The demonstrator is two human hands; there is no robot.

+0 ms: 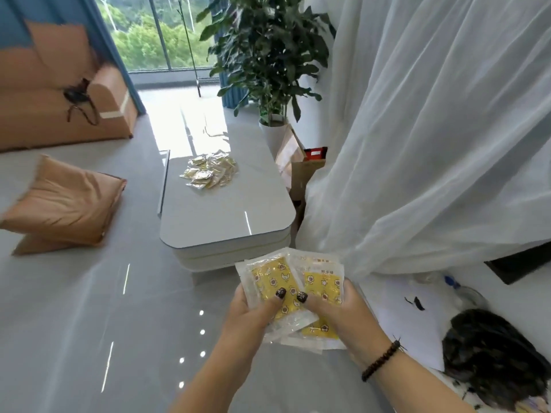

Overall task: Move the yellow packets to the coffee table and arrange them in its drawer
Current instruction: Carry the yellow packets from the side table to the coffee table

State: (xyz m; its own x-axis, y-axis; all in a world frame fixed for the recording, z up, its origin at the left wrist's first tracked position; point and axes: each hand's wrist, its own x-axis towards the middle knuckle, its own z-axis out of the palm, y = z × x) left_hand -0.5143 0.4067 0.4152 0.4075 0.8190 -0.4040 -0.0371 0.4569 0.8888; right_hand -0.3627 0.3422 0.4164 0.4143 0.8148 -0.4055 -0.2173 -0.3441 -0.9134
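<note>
I hold a stack of yellow packets [277,278] in clear wrappers in front of me, above the floor. My left hand [253,314] grips the stack from the left with its thumb on top. My right hand [334,314] grips it from the right, thumb on top too. Ahead stands the white coffee table [226,216] with rounded corners. A pile of several more yellow packets [210,169] lies on the far part of its top. The drawer edge [163,186] shows along the table's left side; whether it is pulled out I cannot tell.
An orange cushion [65,204] lies on the floor at left, an orange sofa [59,108] behind it. A potted plant [268,55], a paper bag [290,156] and a cardboard box [307,171] stand right of the table. White curtain [432,129] hangs at right.
</note>
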